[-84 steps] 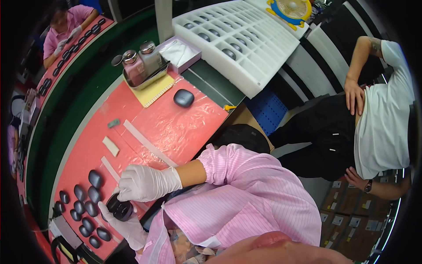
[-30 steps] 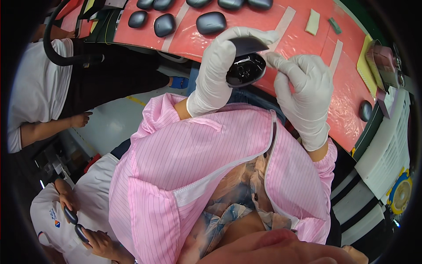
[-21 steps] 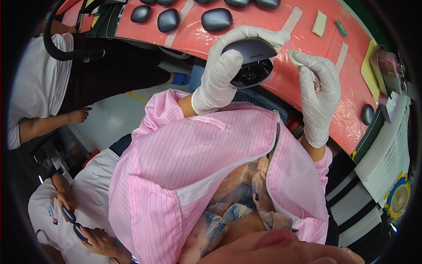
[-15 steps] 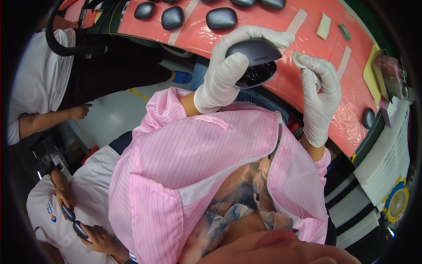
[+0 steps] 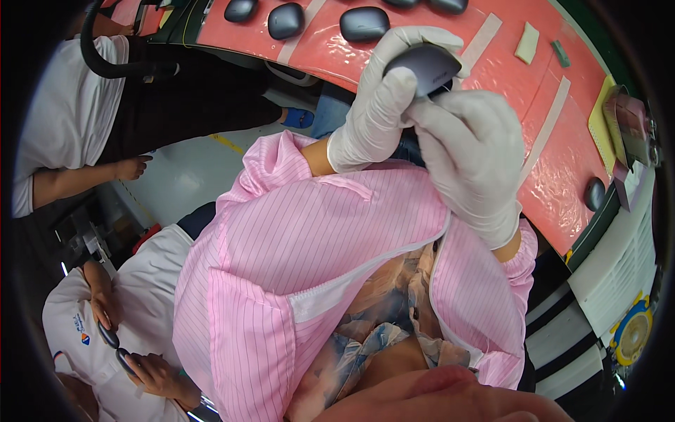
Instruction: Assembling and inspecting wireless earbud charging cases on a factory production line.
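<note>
While the left hand (image 5: 376,105) grips the dark case (image 5: 424,69) above the red mat (image 5: 562,172), the right hand (image 5: 474,155) presses close at its lower edge, fingers bunched together; I can't tell whether they pinch anything. More dark cases (image 5: 364,25) lie beyond the left hand, and a pale block (image 5: 526,43) beyond the right.

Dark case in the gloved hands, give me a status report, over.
Left hand gripping dark case, lid looks raised. Right hand at its front, hiding most of the inside. No other object seen blocking the case.
</note>
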